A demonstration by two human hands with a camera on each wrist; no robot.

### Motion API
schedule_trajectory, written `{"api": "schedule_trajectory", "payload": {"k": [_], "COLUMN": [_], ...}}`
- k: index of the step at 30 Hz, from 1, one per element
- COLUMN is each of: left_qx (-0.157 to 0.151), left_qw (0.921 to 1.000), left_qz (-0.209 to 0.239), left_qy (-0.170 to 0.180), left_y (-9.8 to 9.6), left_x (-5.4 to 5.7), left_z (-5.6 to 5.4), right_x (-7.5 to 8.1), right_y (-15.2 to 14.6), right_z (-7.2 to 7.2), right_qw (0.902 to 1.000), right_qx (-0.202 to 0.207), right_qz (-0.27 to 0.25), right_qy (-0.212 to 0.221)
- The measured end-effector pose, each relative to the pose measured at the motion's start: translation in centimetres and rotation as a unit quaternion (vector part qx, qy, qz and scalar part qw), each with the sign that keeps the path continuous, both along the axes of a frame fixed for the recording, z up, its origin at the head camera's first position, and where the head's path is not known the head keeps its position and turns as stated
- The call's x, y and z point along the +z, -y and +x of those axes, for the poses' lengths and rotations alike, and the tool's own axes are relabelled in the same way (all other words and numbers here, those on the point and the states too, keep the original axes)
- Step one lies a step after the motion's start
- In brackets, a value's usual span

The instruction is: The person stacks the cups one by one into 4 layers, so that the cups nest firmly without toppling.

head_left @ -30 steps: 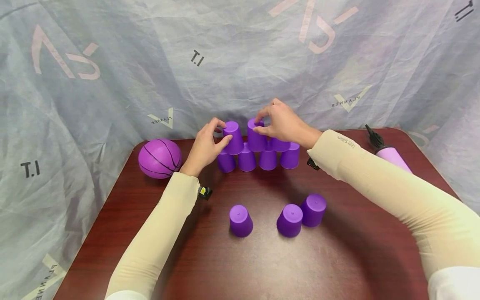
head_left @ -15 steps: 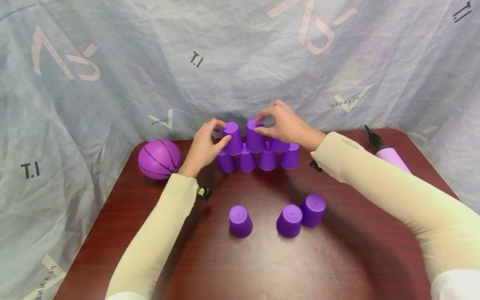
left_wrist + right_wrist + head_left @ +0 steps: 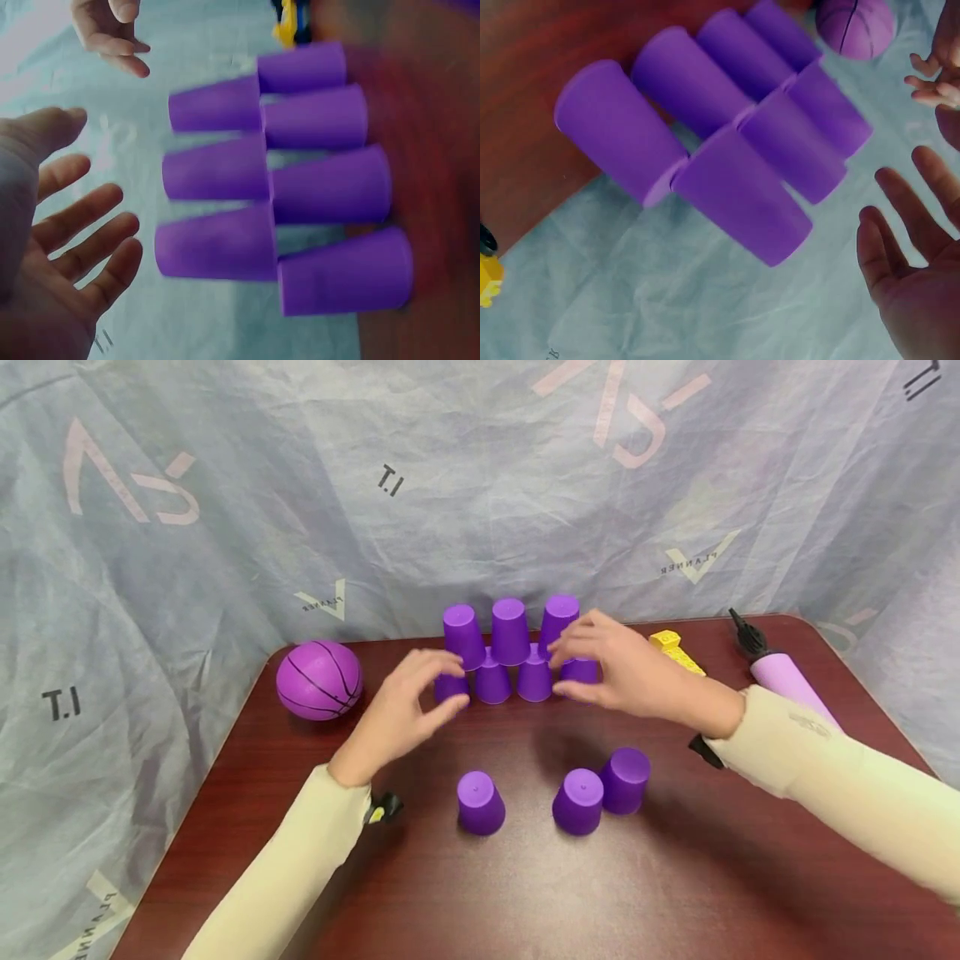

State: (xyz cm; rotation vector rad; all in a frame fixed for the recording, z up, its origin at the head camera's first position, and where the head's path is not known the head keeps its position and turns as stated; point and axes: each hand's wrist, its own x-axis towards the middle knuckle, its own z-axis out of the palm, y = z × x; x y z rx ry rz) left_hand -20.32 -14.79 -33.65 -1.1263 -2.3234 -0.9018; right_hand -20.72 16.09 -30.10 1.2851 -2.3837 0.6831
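Purple cups stand upside down in two rows near the back of the table: a bottom row of several, with three upper cups (image 3: 510,633) bridging the gaps. My left hand (image 3: 401,710) is in front of the stack's left end, fingers spread and holding nothing. In the left wrist view that hand is apart from the cups (image 3: 217,244). My right hand (image 3: 622,668) hangs before the right end, fingers loosely bent, also holding nothing; the right wrist view shows a gap to the cups (image 3: 739,195). Closer to me, one cup (image 3: 481,803) stands alone, and two others (image 3: 578,802) stand side by side.
A purple basketball (image 3: 319,680) sits at the table's back left. On the right lie a yellow block-like object (image 3: 677,652) and a pink hand pump (image 3: 793,685) with a black nozzle. A grey cloth backdrop (image 3: 465,485) hangs behind the table.
Both hands have let go of the upper left and middle cups and drawn back toward me, the right one also moving right. The cups stay in place; the yellow object has come into view.
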Motion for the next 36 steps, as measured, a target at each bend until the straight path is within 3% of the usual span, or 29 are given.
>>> {"api": "schedule_trajectory", "payload": {"k": [6, 12, 20, 28, 32, 36], "left_qx": [-0.053, -0.081, -0.085, -0.100, -0.092, -0.070], "left_qw": [0.9965, 0.9910, 0.9895, 0.9907, 0.9929, 0.9960], "left_qz": [-0.055, -0.080, -0.074, -0.049, -0.045, -0.030], "left_qy": [0.035, 0.070, 0.090, 0.079, 0.061, 0.046], "left_y": [0.5, 0.9, 1.2, 1.2, 1.1, 1.0], "left_x": [-1.8, -3.9, -5.9, -7.0, -6.7, -5.2], "left_z": [4.4, 6.4, 7.0, 7.0, 6.7, 5.8], "right_x": [-1.9, -4.0, -6.1, -6.6, -6.3, -5.0], "right_y": [-1.1, -1.9, -2.4, -2.3, -2.1, -1.6], "right_z": [3.7, 6.3, 7.5, 7.7, 7.5, 6.5], "right_qw": [0.9970, 0.9936, 0.9926, 0.9940, 0.9953, 0.9963], "right_qx": [0.070, 0.096, 0.085, 0.079, 0.077, 0.081], "right_qz": [0.031, 0.046, 0.059, 0.042, 0.026, -0.021], "right_qy": [0.004, 0.038, 0.064, 0.063, 0.052, 0.019]}}
